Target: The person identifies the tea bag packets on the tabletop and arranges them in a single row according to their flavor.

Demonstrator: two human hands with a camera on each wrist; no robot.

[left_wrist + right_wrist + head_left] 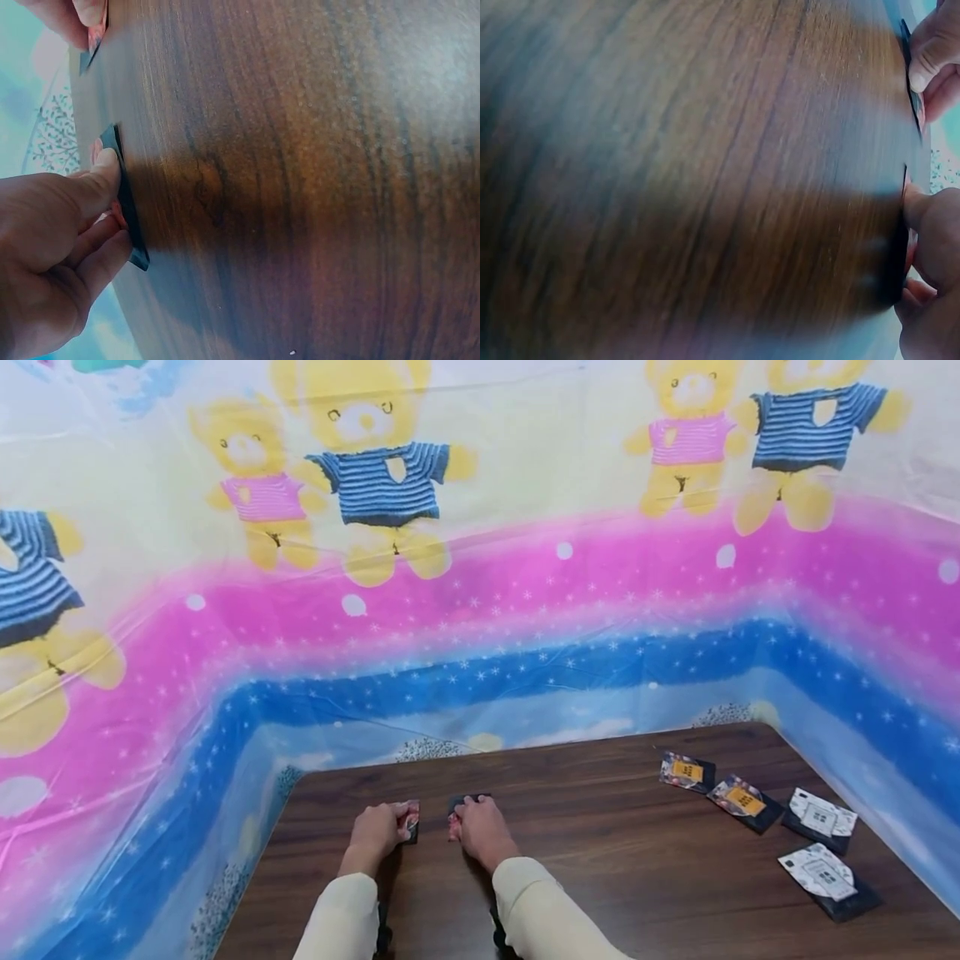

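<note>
My left hand [372, 833] pinches a small flat dark packet [412, 825] with a red pattern, close over the far left part of the brown table. In the left wrist view, the thumb of that hand [49, 251] lies on the near face of the packet [130, 206], whose lower edge is right at the wood. A short gap to the right, my right hand [485, 831] grips a similar dark and red packet [454, 827] by its sides. The right wrist view shows this packet [900, 259] nearly edge-on; fingers hide much of both packets.
On the right of the wooden table [592, 860] lie two dark packets with orange labels, one farther back [687, 772] and one nearer [746, 804]. Beside them are two black-and-white packets [821, 818]. A printed cloth with bears [525, 635] hangs around the table's edges.
</note>
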